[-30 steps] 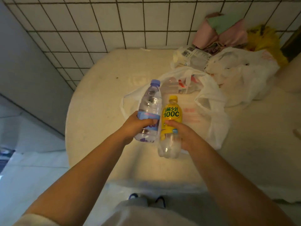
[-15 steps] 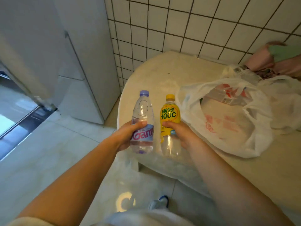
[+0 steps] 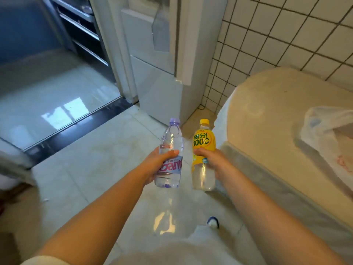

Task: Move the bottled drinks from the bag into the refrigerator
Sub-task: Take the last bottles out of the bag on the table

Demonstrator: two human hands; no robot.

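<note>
clear water bottle gripped left hand; yellow-label bottle right hand.

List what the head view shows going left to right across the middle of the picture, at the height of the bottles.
Dark door threshold → left hand → clear water bottle with purple cap → yellow-labelled bottle → right hand → beige table → white plastic bag.
</note>
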